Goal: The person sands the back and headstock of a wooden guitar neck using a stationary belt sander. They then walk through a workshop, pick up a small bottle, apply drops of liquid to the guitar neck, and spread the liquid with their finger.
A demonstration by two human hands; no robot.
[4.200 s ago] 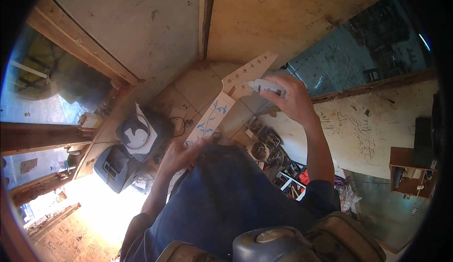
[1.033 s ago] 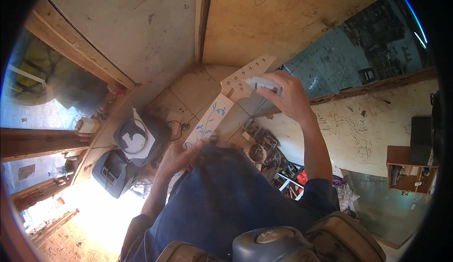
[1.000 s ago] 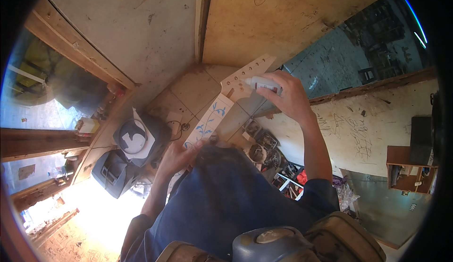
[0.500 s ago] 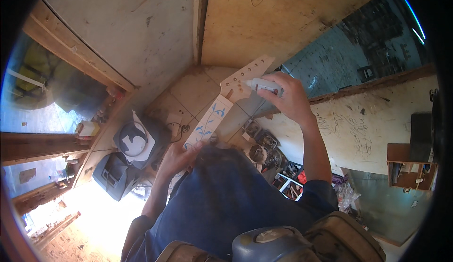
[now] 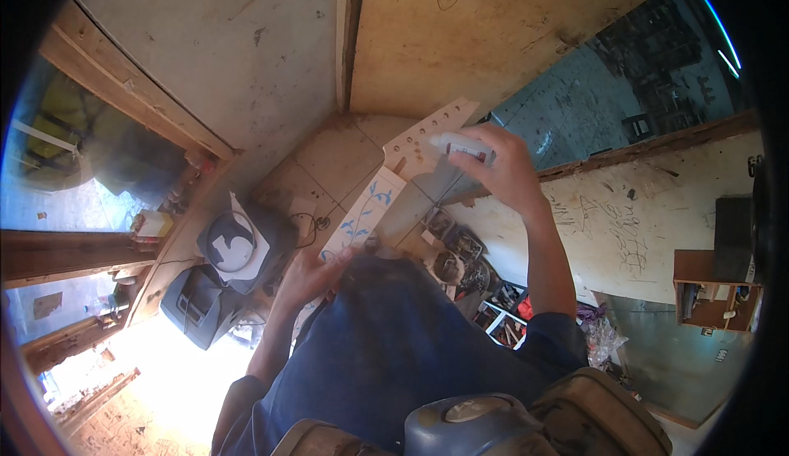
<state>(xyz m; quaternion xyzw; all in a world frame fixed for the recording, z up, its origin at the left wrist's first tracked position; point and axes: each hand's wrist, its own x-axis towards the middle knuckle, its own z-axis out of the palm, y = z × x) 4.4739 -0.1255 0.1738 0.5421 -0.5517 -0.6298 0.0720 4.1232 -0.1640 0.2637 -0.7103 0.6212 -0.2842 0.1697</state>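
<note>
1. The right hand (image 5: 503,164) is grasping a small white plastic bottle with a narrow tip (image 5: 467,149), thumb and fingers closed around it.
2. The bottle is tilted nearly flat, and its tip points to the left, over the headstock; if they are touching, I cannot tell.
3. The left hand (image 5: 319,272) is grasping the lower end of a pale wooden guitar neck with blue vine-shaped decoration (image 5: 355,224).
4. The neck lies slanting in front of the dark blue shirt (image 5: 370,349), and its flat pale headstock with a row of round holes (image 5: 427,134) is at the upper right.
5. Beyond it is a beige tiled floor (image 5: 325,164).
6. To the right of the shirt stands a white-edged tray with compartments (image 5: 496,324), holding small objects.
</note>
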